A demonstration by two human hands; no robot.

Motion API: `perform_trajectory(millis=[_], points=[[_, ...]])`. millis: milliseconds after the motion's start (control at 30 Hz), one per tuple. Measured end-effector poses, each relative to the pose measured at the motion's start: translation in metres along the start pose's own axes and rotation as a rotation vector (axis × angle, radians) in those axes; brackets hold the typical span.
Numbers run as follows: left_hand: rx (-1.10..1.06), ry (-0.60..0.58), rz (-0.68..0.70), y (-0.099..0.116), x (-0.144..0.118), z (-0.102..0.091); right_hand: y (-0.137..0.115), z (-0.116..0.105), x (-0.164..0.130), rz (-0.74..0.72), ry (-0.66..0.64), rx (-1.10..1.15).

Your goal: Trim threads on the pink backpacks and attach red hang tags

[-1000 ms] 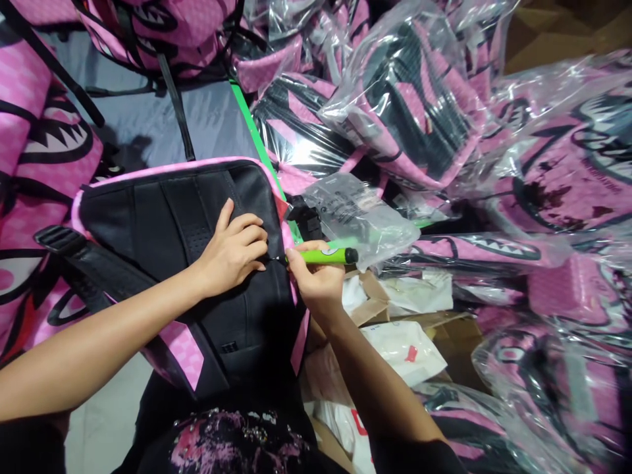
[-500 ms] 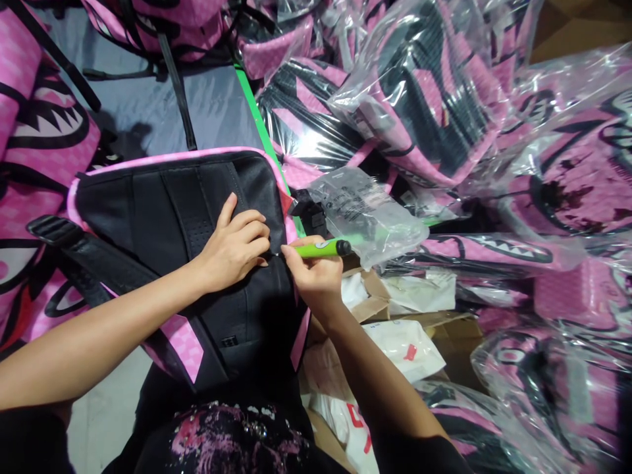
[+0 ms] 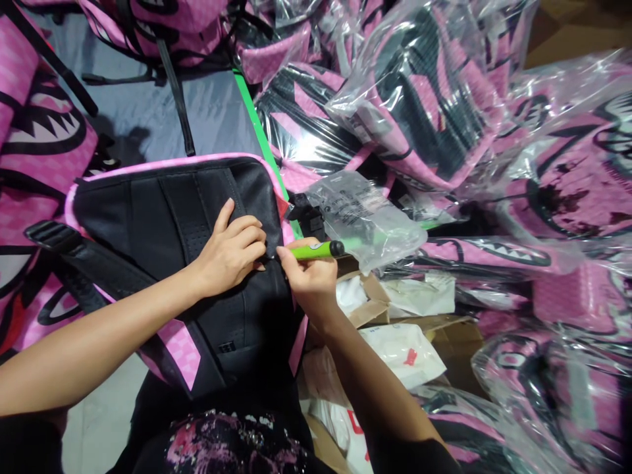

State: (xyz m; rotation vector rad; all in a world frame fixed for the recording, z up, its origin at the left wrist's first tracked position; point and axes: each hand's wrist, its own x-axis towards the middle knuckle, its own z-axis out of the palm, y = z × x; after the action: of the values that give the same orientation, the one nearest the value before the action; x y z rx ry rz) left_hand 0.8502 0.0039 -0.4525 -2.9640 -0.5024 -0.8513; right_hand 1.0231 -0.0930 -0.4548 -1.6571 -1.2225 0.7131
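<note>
Backpack [image 3: 162, 217] black back up, centre-left | left hand [image 3: 230, 253] curled, fingertips pinching its right edge | right hand [image 3: 309, 280] gripping green tool [image 3: 312, 251], tip at that edge | clear bag [image 3: 363, 217] just beyond tool | bagged backpacks [image 3: 419, 99] crowd upper right

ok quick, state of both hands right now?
Left hand: fingers curled, pinching the black backpack panel near its edge.
Right hand: closed on the green tool, tip at the backpack edge.
</note>
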Motion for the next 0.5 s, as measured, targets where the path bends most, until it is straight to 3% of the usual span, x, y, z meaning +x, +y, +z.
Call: perform_trajectory(millis=[200,400,500], points=[[0.01,-0.008,0.004,-0.001,0.0,0.0,-0.001,-0.001,0.003,-0.109,0.065,-0.093],[-0.007,-0.005,0.007,-0.003,-0.001,-0.005,-0.002,0.006,0.003,-0.085,0.011,-0.051],[-0.001,-0.015,0.015,-0.005,0.0,-0.007,0.0,-0.006,0.0,-0.054,0.029,0.012]])
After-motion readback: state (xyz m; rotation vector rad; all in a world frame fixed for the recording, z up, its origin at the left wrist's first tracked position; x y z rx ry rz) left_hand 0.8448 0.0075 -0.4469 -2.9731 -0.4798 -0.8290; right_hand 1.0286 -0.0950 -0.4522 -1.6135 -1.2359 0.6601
